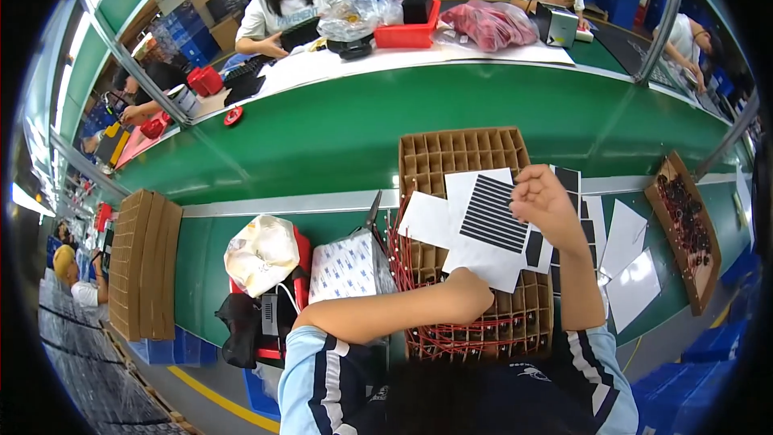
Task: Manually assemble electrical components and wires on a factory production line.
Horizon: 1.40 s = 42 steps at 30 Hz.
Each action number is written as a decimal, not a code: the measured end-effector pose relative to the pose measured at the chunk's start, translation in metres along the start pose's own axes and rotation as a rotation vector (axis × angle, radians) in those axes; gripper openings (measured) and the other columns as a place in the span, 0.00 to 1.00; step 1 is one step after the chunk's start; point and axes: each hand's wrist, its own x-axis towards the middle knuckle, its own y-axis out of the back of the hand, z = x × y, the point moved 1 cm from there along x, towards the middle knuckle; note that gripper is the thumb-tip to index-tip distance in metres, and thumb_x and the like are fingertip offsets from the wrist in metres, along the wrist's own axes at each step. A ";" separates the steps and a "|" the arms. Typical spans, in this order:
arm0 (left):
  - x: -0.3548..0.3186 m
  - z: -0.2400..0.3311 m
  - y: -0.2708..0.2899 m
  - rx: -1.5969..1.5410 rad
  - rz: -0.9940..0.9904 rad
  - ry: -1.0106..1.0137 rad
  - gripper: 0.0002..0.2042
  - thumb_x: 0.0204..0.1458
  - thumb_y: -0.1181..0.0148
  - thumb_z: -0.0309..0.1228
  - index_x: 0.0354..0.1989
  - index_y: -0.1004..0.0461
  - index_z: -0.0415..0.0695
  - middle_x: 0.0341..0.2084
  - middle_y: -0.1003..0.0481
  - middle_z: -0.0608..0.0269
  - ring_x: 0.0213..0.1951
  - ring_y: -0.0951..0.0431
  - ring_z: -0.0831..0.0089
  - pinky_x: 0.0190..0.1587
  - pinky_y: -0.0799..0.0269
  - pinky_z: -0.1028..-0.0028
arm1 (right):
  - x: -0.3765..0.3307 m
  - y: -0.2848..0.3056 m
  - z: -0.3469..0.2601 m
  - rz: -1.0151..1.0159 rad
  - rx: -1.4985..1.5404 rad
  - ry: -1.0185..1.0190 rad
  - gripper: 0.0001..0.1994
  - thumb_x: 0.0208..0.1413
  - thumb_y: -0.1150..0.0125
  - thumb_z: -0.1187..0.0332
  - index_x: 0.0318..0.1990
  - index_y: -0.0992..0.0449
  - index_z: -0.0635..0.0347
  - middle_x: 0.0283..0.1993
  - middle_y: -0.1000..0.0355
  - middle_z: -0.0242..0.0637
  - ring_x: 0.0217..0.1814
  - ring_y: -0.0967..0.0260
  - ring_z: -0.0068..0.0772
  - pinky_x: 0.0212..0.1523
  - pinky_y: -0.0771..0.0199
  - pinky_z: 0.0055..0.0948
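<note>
My right hand (544,203) is raised over the right edge of a white sheet with black strips (498,216). Its fingers are loosely bent and apart, and nothing shows in them. Across the front of my body reaches my left arm, its hand (470,293) at the lower edge of the white papers (481,264); the fingers are hidden behind the back of the hand. The papers lie on a brown cardboard divider tray (459,149) with many small cells. Red wires (431,340) with small dark parts fill its near cells and hang over its left side.
Left are a white padded packet (345,267), tweezers (374,211), a plastic bag (262,256) on a red bin and stacked cardboard trays (145,266). Right, loose sheets (634,290) and a tilted box of dark wired parts (684,221). Other people work beyond the green partition (322,125).
</note>
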 end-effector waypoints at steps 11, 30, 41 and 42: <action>0.004 0.006 -0.001 0.001 -0.057 0.110 0.11 0.38 0.45 0.25 0.32 0.32 0.36 0.20 0.27 0.55 0.26 0.25 0.63 0.26 0.31 0.68 | 0.001 0.002 0.009 -0.043 -0.043 -0.138 0.07 0.46 0.45 0.79 0.34 0.33 0.66 0.28 0.34 0.31 0.28 0.37 0.16 0.29 0.35 0.14; 0.003 0.009 -0.008 0.026 0.284 0.084 0.15 0.36 0.44 0.26 0.35 0.34 0.40 0.21 0.28 0.57 0.27 0.26 0.64 0.30 0.33 0.70 | -0.001 -0.009 0.028 -0.127 -0.077 -0.168 0.08 0.45 0.44 0.80 0.34 0.33 0.66 0.29 0.34 0.31 0.29 0.37 0.16 0.30 0.35 0.15; -0.015 -0.014 0.043 -0.001 0.974 0.073 0.12 0.34 0.44 0.25 0.31 0.34 0.45 0.21 0.33 0.66 0.28 0.30 0.69 0.25 0.33 0.72 | 0.003 -0.006 0.031 0.083 0.085 -0.042 0.04 0.50 0.50 0.75 0.34 0.35 0.62 0.31 0.35 0.31 0.30 0.39 0.18 0.32 0.37 0.16; -0.014 -0.016 0.043 -0.002 1.037 0.104 0.12 0.34 0.44 0.25 0.30 0.34 0.44 0.21 0.33 0.65 0.29 0.30 0.70 0.23 0.33 0.73 | 0.004 -0.006 0.032 0.126 0.158 -0.083 0.04 0.50 0.50 0.74 0.34 0.35 0.62 0.31 0.35 0.32 0.30 0.38 0.18 0.31 0.37 0.16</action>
